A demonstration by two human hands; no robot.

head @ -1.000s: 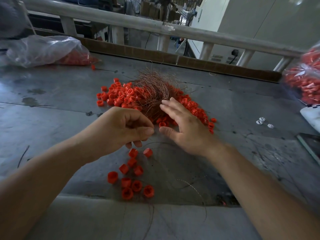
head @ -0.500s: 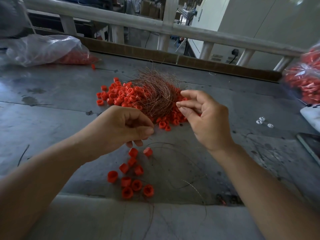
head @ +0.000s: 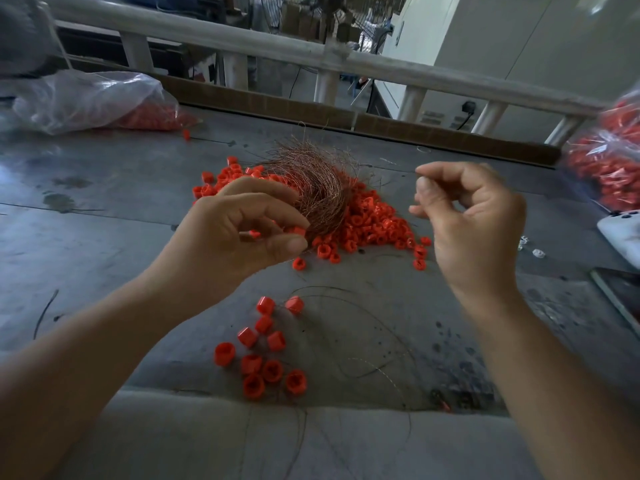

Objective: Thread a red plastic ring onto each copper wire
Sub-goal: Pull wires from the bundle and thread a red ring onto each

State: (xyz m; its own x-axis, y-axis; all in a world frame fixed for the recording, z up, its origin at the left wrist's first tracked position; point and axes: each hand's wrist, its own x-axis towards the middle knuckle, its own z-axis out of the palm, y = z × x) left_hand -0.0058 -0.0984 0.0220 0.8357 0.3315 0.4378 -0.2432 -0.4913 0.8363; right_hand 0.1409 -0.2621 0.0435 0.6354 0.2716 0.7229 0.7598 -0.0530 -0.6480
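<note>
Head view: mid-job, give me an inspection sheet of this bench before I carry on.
Surface: grey metal table, stained, scratched.
Job's things: copper wire bundle on red ring pile; small ring group nearer, loose wires around it.
Clutter: left plastic bag and right plastic bag of red parts; white bits; white phone at right edge.
Grippers: left hand pinches a red ring; right hand, blurred, pinches what looks like one copper wire.
Cables: black cable at wall socket behind railing.
Surroundings: white railing, cardboard strip, pale cabinet.
</note>
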